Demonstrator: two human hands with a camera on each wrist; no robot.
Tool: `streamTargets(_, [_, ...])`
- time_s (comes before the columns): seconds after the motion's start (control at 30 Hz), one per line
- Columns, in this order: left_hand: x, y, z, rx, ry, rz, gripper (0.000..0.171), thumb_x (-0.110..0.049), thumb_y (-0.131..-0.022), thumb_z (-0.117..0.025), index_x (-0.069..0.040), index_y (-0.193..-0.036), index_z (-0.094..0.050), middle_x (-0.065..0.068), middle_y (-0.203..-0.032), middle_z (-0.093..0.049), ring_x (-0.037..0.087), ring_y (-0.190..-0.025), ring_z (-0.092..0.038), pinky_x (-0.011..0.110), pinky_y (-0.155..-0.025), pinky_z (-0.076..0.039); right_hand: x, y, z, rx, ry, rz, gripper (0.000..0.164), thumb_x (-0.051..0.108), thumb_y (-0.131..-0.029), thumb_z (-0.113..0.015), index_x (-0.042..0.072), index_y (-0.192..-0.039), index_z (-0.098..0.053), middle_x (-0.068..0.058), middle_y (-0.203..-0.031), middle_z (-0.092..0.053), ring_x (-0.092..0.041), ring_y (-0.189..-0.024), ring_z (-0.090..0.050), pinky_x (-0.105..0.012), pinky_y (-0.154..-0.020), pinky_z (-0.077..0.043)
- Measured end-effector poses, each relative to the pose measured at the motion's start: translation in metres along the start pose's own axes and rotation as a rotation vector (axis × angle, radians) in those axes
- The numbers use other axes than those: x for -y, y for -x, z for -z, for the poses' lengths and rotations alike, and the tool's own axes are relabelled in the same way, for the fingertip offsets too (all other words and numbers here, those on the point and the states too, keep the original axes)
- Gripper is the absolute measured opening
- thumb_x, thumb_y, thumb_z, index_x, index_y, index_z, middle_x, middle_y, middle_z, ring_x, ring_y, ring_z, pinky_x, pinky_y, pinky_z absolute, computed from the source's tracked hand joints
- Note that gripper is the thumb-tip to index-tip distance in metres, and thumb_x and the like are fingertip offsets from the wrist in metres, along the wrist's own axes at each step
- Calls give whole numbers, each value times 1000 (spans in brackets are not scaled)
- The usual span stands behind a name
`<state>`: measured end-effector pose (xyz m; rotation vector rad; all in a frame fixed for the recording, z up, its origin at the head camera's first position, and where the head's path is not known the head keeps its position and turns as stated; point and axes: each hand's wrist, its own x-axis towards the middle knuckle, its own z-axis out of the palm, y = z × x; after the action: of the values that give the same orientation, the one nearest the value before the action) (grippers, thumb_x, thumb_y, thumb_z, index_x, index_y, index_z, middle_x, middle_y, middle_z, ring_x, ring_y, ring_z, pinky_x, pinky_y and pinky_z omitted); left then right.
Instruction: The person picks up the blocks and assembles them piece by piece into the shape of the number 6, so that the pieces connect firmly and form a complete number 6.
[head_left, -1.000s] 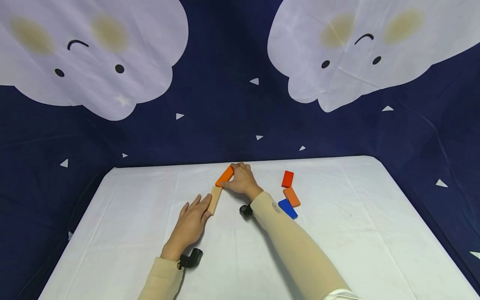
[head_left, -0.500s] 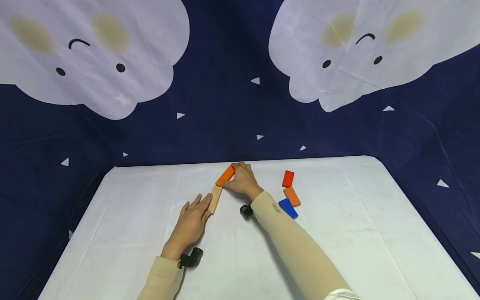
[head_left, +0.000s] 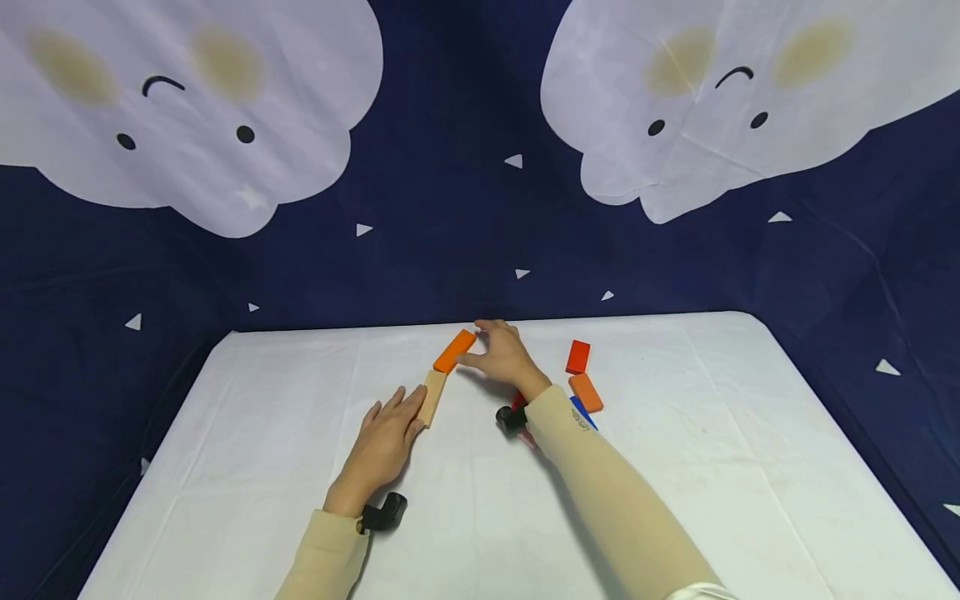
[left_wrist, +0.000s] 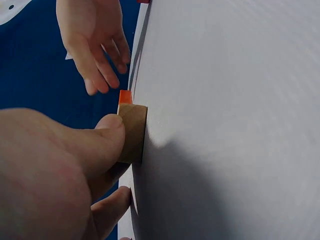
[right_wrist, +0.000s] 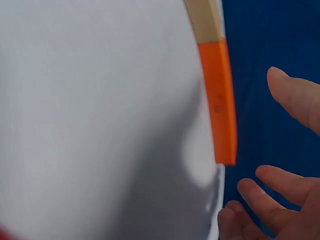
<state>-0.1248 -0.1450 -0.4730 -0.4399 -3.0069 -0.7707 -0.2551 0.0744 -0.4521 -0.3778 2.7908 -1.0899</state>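
Observation:
A plain wooden block point(head_left: 431, 398) lies on the table, end to end with an orange block point(head_left: 454, 351) that slants away from it toward the back. My left hand point(head_left: 386, 446) holds the wooden block by its left side and near end, the thumb point(left_wrist: 111, 131) against the end in the left wrist view. Just right of the orange block is my right hand point(head_left: 504, 358), its thumb and fingers spread apart around nothing. The right wrist view shows a gap between those fingers point(right_wrist: 272, 202) and the orange block.
To the right lie a red block point(head_left: 577, 357), a second orange block point(head_left: 586, 392) and a blue block point(head_left: 582, 412), partly behind the right sleeve point(head_left: 600, 475). Red and pinkish pieces point(head_left: 528, 437) peek out beside that forearm. The white table point(head_left: 262, 400) ends at a dark blue cloth.
My right hand has let go of the orange block and moved slightly right, its forearm covering more of the blue block. Red and pinkish pieces now show beside the wrist. The left hand stays put.

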Motion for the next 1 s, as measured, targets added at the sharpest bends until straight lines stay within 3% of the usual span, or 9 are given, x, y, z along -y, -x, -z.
streamTargets(0.3, [2, 0, 1, -5, 11, -9, 50, -18, -104, -56, -4, -151, -44, 14, -152, -48, 39, -144, -36, 63, -117, -22, -4, 15, 26, -26, -31, 22, 75, 43, -86, -78, 7, -146, -51, -16, -151, -45, -33, -138, -38, -51, -114, -37])
streamTargets(0.77, [6, -2, 5, 14, 83, 26, 56, -25, -105, -56, -8, -155, -39, 11, -156, -43, 35, -146, -35, 61, -119, -19, -12, 68, 52, -76, 53, 117, 73, 44, -88, -76, 6, -146, -51, -14, -150, -46, -36, -139, -37, -53, -112, -38])
streamTargets(1.0, [9, -9, 8, -13, 95, -44, 55, -22, -104, -57, -5, -154, -41, 15, -154, -45, 38, -143, -38, 63, -116, -25, -14, 92, 50, -143, 104, 157, 71, 44, -87, -77, 7, -143, -54, -13, -145, -50, -32, -134, -43, -50, -108, -43])
